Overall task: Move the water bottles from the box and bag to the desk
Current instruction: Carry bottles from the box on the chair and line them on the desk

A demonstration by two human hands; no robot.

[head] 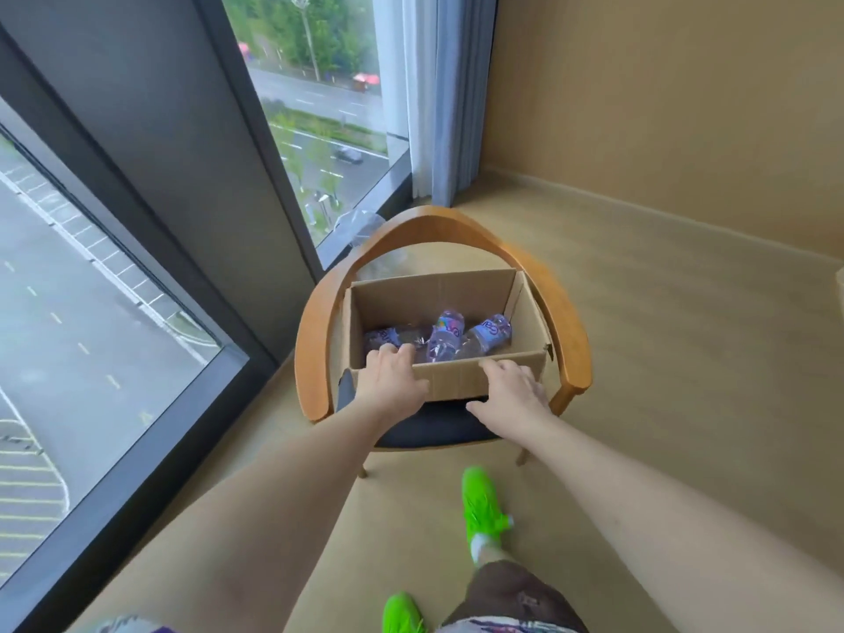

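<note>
Closest to me are two bright green shoes [483, 504] on the tan carpet floor [662, 340], one stepping ahead of the other. Above them is a bit of dark brown shorts [507, 596]. Two bare arms reach out from there toward a chair.

The left hand [392, 381] lies on the near edge of an open brown cardboard box [461, 381]. Its fingers [388, 356] curl over the rim and dip inside. It is not squeezed shut, and I cannot tell if it touches a bottle. The right hand [514, 392] is spread flat against the front wall of the box, near the right corner, with the thumb sticking out below. It holds nothing.

The box sits on the dark blue seat cushion [429, 427] of a round-backed wooden armchair [571, 340]. Down in the box lie a few clear plastic water bottles with purple and blue labels [445, 335]. They are on their sides, bunched together near the front wall. One is partly hidden behind the left hand.

Behind the chair back there is something clear and crinkly, a see-through plastic bag [361, 226], right by the glass. What is in it is too blurry to tell.

Farther back is a tall window with a dark grey frame [274, 185], a pale blue-grey curtain [438, 93] in the corner, and a plain tan wall [662, 93]. Through the glass, a road is far down below.
</note>
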